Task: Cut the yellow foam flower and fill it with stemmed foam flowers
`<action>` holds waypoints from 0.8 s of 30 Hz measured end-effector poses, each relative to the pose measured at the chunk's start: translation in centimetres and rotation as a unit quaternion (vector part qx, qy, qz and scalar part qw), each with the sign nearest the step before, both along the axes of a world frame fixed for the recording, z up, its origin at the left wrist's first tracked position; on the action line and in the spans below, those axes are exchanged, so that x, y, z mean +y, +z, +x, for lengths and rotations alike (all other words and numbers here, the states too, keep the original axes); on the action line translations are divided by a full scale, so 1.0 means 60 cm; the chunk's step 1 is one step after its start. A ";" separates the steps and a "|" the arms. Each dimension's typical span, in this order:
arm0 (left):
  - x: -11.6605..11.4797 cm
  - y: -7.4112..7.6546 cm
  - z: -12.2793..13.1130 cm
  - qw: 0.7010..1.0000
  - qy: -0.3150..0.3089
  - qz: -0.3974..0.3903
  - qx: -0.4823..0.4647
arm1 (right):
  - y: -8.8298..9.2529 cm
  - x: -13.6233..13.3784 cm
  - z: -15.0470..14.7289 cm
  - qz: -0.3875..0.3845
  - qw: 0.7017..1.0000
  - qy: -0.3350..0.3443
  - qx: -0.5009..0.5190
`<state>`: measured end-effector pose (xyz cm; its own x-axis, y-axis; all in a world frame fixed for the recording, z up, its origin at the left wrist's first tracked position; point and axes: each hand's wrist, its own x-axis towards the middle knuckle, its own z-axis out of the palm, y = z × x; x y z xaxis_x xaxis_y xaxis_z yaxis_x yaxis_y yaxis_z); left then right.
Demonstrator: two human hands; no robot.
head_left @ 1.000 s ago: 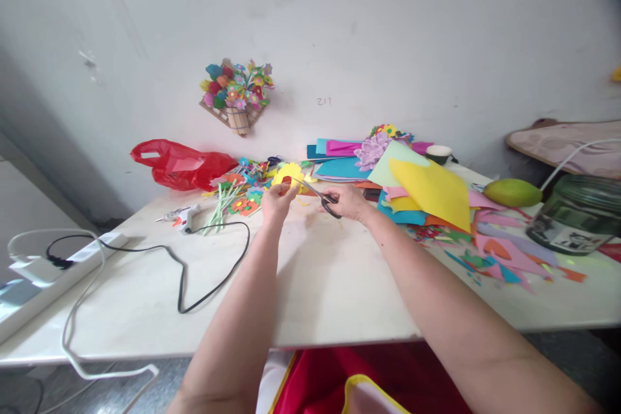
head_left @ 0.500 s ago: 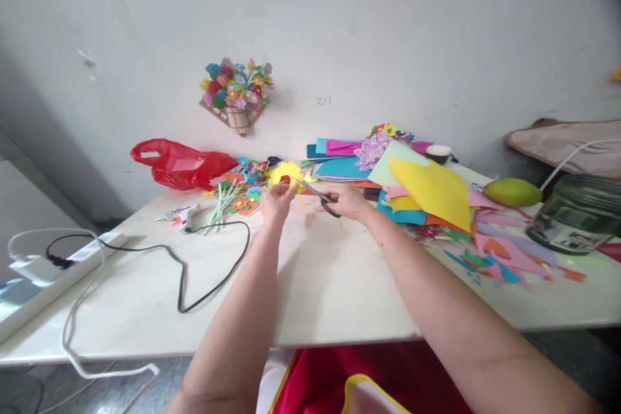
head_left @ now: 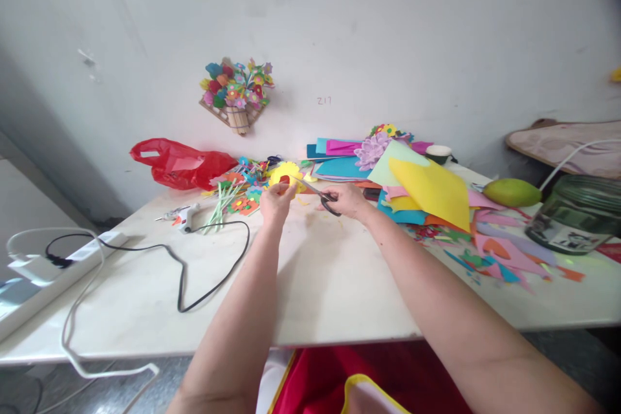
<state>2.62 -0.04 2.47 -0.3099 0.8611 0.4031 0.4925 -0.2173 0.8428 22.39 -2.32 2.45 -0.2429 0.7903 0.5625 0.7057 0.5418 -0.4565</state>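
Observation:
My left hand [head_left: 275, 202] pinches a small red piece of craft foam or paper [head_left: 285, 179] between its fingertips. Right behind it shows a yellow scalloped flower shape [head_left: 292, 171]; whether my fingers touch that too, I cannot tell. My right hand [head_left: 345, 199] is wrapped around black-handled scissors [head_left: 328, 205], their blades pointing left toward the red piece. Both hands are just above the white table. Beside my left hand lie orange and blue paper flowers [head_left: 244, 206] and pale green strips [head_left: 220, 207].
Left are a red plastic bag [head_left: 182, 165], a glue gun [head_left: 187, 217] with black cord and a power strip [head_left: 58, 278]. Coloured sheets [head_left: 431, 191], scraps [head_left: 509, 259], a green-yellow fruit [head_left: 513, 192] and a glass jar [head_left: 577, 213] lie right. A flower basket [head_left: 237, 94] hangs on the wall.
Hardly anything differs. The red piece at my left fingertips appears slightly turned, and both hands stay in nearly the same place.

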 end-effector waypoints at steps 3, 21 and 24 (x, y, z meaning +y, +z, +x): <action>0.000 0.000 0.000 1.000 -0.002 0.009 -0.006 | 0.000 0.000 0.000 0.003 1.000 0.004 -0.002; 0.008 -0.007 -0.007 0.999 -0.022 0.013 -0.039 | 0.006 -0.006 0.001 0.004 1.000 -0.019 -0.016; 0.009 -0.006 -0.013 0.998 -0.023 0.023 -0.052 | 0.006 -0.006 0.003 0.002 1.000 -0.008 -0.006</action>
